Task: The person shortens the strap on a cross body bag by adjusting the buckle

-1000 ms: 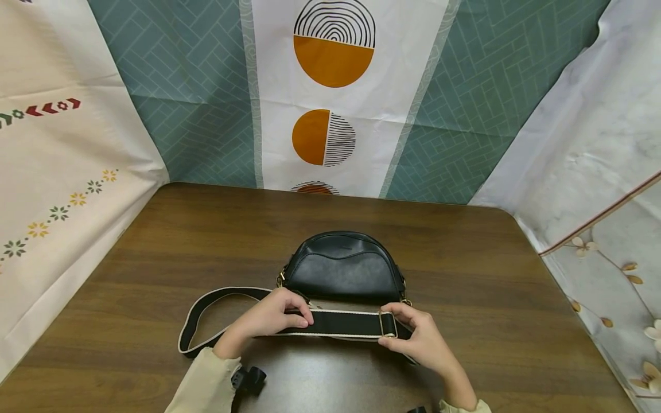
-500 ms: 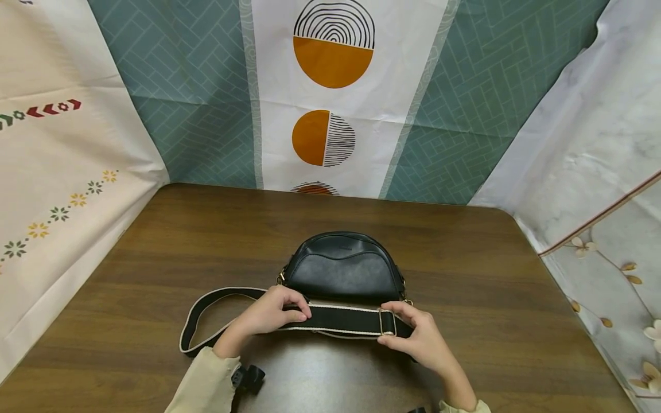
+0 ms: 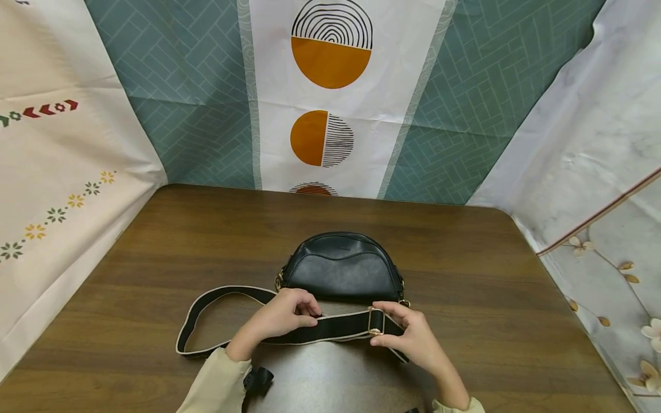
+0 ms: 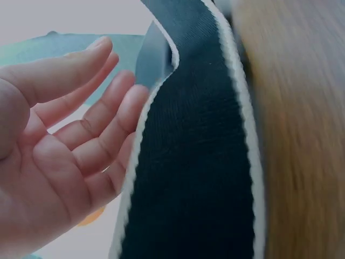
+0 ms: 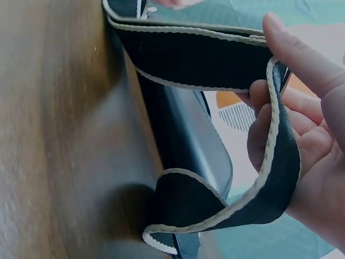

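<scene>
A black half-moon handbag (image 3: 343, 269) stands on the table, gold clips at its lower corners. In front of it, its wide black shoulder strap (image 3: 335, 328) with white edging runs between both hands. My right hand (image 3: 415, 335) pinches the strap between thumb and fingers at the gold slider buckle (image 3: 376, 321). Along the strap's left part, my left hand (image 3: 281, 316) hovers over it. In the left wrist view, its thumb and loosely bent fingers stand apart with nothing between them, fingertips right at the strap's edge (image 4: 137, 145).
The strap's slack loop (image 3: 188, 321) lies on the wooden table (image 3: 496, 275) at the left. Patterned cloths hang around it, with a green and white one (image 3: 206, 115) behind, a cream one (image 3: 67, 143) left and a pale floral one (image 3: 594, 172) right.
My left hand has let go of the strap and shifted slightly right. My right hand has moved a little left with the buckle, and the strap between them now slants and sags.
</scene>
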Motion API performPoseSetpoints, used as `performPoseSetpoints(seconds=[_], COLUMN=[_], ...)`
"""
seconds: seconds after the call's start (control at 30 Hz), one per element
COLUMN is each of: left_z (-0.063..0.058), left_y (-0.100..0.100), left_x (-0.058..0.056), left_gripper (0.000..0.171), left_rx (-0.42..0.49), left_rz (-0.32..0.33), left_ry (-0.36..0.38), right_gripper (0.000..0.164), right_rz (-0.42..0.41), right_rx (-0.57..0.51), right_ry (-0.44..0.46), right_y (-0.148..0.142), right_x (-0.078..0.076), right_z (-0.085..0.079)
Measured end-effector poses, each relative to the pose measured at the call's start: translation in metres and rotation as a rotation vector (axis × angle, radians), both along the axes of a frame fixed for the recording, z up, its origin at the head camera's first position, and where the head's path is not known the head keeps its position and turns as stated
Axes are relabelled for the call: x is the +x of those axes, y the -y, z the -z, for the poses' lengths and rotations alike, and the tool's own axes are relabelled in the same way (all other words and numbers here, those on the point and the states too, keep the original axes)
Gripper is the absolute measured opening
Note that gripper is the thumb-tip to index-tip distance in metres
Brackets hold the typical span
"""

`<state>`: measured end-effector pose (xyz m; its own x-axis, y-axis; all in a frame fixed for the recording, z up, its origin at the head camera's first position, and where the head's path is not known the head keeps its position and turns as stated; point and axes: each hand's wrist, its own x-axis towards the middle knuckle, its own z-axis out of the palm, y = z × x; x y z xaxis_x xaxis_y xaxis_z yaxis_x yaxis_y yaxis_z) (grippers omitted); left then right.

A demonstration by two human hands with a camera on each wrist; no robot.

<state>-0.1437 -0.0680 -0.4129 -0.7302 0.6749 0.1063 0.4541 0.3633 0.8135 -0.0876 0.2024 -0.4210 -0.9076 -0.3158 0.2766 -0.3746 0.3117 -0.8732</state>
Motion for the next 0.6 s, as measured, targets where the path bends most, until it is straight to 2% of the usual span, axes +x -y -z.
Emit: performPoseSetpoints(seconds=[0.2,0.3,0.6], left_z=[-0.003,-0.004,-0.005], left_y=[-0.02,-0.029,-0.049], left_x=[0.004,0.007,0.015], left_gripper=[0.016,0.023,0.036], left_rx=[0.033,0.063,0.138], left_rz=[0.036,0.057,0.076], left_ry=[-0.089,-0.107,-0.162], right_gripper=[0.052,0.05,0.044], right_rz=[-0.076,-0.103,-0.17], right_rx=[-0.064,-0.094,-0.181], right_ry=[0.044,0.068,0.024], right_y=[0.003,0.004,0.006], right_x=[-0.001,-0.001,-0.002], right_z=[0.0,-0.001,0.0])
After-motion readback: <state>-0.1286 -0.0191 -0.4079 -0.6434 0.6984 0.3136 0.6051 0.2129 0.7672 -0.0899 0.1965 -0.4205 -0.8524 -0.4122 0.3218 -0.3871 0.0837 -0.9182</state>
